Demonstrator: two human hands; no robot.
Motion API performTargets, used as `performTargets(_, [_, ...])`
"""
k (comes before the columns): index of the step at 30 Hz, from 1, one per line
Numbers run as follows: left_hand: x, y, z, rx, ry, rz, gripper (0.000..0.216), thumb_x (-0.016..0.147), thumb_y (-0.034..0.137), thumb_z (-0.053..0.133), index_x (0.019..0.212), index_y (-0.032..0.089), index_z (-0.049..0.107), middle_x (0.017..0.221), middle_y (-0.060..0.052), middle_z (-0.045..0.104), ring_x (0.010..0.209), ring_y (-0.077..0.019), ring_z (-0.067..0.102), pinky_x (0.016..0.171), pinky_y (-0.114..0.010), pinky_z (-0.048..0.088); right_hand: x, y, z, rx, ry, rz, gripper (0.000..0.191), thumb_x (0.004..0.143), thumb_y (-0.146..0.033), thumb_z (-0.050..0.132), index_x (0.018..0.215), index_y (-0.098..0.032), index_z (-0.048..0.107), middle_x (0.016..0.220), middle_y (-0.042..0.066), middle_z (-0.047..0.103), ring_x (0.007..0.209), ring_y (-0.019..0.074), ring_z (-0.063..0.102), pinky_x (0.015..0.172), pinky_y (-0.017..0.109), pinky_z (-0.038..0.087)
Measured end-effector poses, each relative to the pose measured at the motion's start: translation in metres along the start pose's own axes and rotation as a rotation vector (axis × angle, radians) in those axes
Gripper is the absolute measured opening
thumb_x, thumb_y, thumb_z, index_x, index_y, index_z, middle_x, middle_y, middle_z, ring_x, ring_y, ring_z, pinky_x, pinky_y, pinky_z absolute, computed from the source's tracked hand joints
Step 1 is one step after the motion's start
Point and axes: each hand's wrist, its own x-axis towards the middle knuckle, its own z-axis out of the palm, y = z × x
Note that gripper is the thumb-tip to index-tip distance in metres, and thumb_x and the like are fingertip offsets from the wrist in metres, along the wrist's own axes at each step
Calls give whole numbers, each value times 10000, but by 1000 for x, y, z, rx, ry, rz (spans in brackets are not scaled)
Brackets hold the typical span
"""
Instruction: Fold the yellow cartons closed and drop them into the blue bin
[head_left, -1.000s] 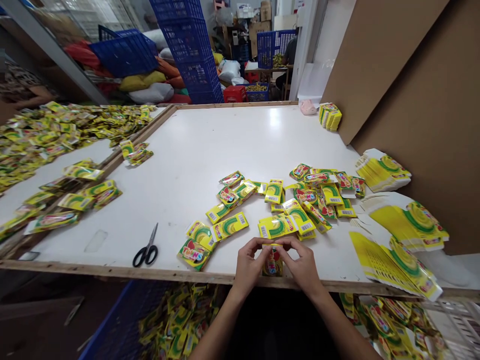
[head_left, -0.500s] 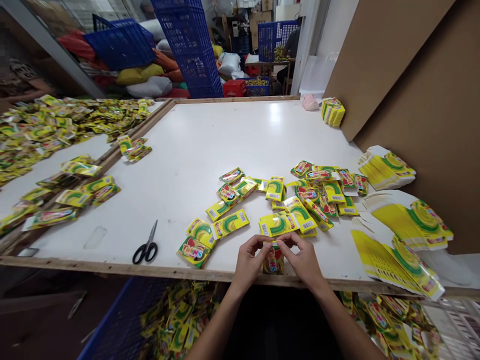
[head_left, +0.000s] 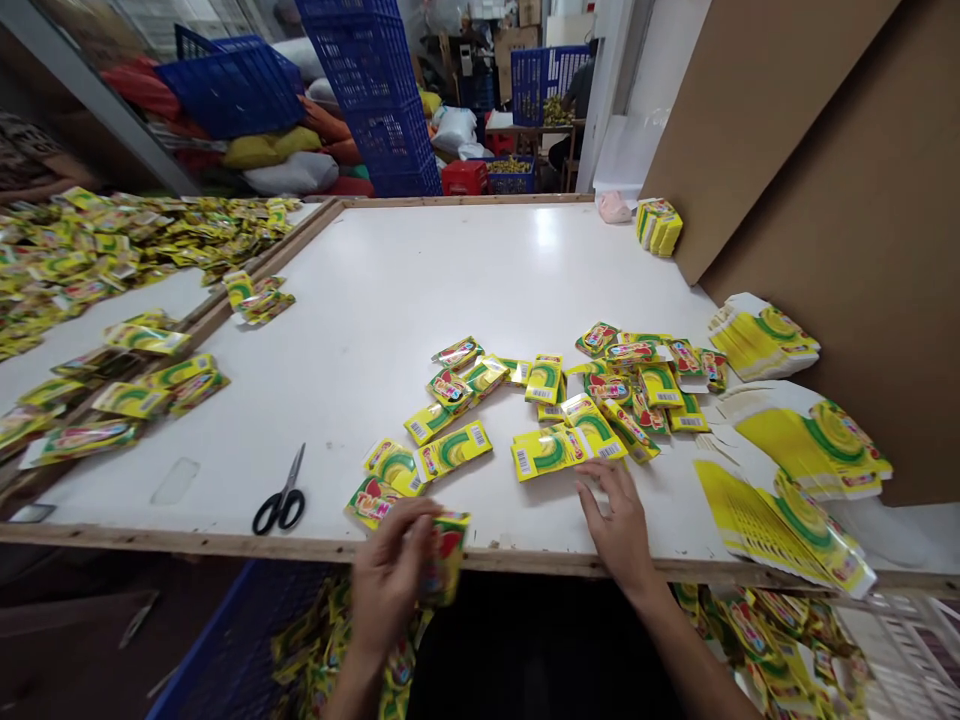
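Left hand [head_left: 394, 575] right of scissors [head_left: 281, 507], clamped on packet [head_left: 448, 562]; packet juts right from grip, long axis roughly fore-aft. Right hand [head_left: 619, 522], farther right of scissors, fingers spread, nearer box [head_left: 551, 453]; box axis crosswise. Fingertip contact unclear. Packet's left side hidden, print blurred.

Black clothing [head_left: 536, 645] is showing below-right of the left hand [head_left: 390, 570]'s grip; both forearms [head_left: 679, 632] are showing bare.
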Motion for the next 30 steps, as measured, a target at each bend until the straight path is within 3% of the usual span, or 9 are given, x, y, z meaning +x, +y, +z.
performTargets(3, [1, 0, -62, 285, -54, 43, 169, 813, 345, 612, 857, 205, 695, 935, -39, 693, 893, -219, 646, 854, -320, 497, 13, 5, 1, -355, 14, -78, 366, 856, -119, 480, 1184, -234, 596, 1348, 126, 497, 1276, 329, 389, 999, 523, 327])
performTargets(6, [2, 5, -83, 434, 9, 88, 183, 816, 359, 603, 889, 212, 683, 1026, -47, 673, 973, -234, 627, 926, -354, 464, 33, 5, 3, -481, -39, -152, 441, 822, -49, 480, 1195, -252, 600, 1383, 99, 498, 1336, 338, 321, 1053, 579, 192])
performTargets(8, [2, 9, -67, 406, 3, 102, 170, 841, 332, 579, 922, 213, 668, 1037, -54, 666, 994, -233, 622, 930, -362, 469, 44, 0, 2, -430, -74, -210, 373, 833, -56, 478, 1101, -253, 645, 1274, 80, 600, 1273, 311, 421, 1074, 579, 123])
performTargets(10, [4, 13, -33, 320, -26, 131, 176, 851, 292, 576, 992, 216, 650, 1072, -66, 658, 1045, -237, 607, 953, -374, 464, 52, -8, -3, -297, -136, -274, 265, 865, -111, 486, 997, -254, 666, 1091, 52, 692, 1115, 265, 558, 1078, 545, 131])
performTargets(14, [13, 13, 45, 119, -141, 187, 398, 800, 229, 646, 1189, 237, 564, 1278, -101, 578, 1240, -263, 497, 1064, -435, 368, 54, -28, -16, -7, -310, -323, 128, 898, -255, 528, 871, -248, 652, 847, 17, 711, 817, 201, 631, 964, 436, 321])
performTargets(17, [14, 8, 83, -101, -324, 91, 400, 805, 209, 637, 1188, 238, 526, 1171, -97, 650, 1106, -246, 602, 970, -419, 453, 47, -35, -15, 153, -311, -191, 124, 886, -298, 544, 840, -231, 637, 817, 28, 690, 794, 204, 607, 818, 371, 418])
performTargets(22, [3, -5, 98, -488, -405, -167, 362, 864, 234, 579, 1180, 251, 402, 1013, -50, 689, 882, -185, 677, 811, -345, 530, 18, -20, 5, 497, -100, 105, 161, 850, -360, 601, 884, -205, 576, 856, 39, 652, 786, 185, 602, 721, 308, 488])
performTargets(26, [1, -9, 96, -466, -439, -205, 255, 852, 261, 597, 1095, 207, 539, 989, -57, 683, 888, -194, 663, 798, -309, 517, -3, -7, 11, 523, -149, 172, 191, 855, -358, 603, 953, -195, 621, 905, 55, 672, 822, 197, 619, 758, 323, 502])
performTargets(30, [10, -7, 100, -404, -481, -201, 153, 836, 255, 604, 956, 163, 627, 901, -64, 694, 840, -197, 655, 770, -299, 513, 3, -3, 5, 458, -245, 122, 186, 882, -347, 564, 909, -197, 671, 887, 59, 692, 834, 210, 631, 771, 339, 504])
